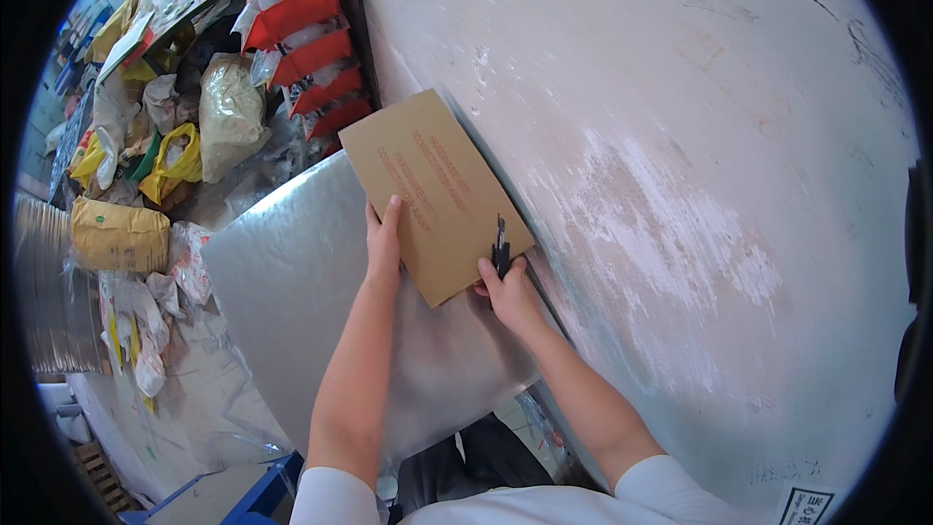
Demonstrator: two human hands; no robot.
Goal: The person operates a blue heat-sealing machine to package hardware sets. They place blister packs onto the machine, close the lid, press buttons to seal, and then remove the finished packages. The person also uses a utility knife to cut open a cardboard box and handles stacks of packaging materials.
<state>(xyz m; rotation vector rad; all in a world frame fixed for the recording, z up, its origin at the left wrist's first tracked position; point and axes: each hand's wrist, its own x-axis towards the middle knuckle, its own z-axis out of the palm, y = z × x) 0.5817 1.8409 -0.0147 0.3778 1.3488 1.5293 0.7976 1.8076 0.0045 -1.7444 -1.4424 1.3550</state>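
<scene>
A flat brown cardboard box with red print on its top lies slanted on a shiny metal tabletop. Along its left edge my left hand is closed, thumb on top and the other fingers hidden at the side. My right hand is at the box's near right corner, gripping a black utility knife between thumb and forefinger, its narrow tip pointing away from me above the cardboard. Some right fingers go under the box's near edge and are partly hidden.
A scuffed whitish wall panel rises along the right side of the table. Red parts bins with plastic bags stand at the far left. Beside them are a yellow sack, a clear-wrapped bag and a blue-edged stand lower left.
</scene>
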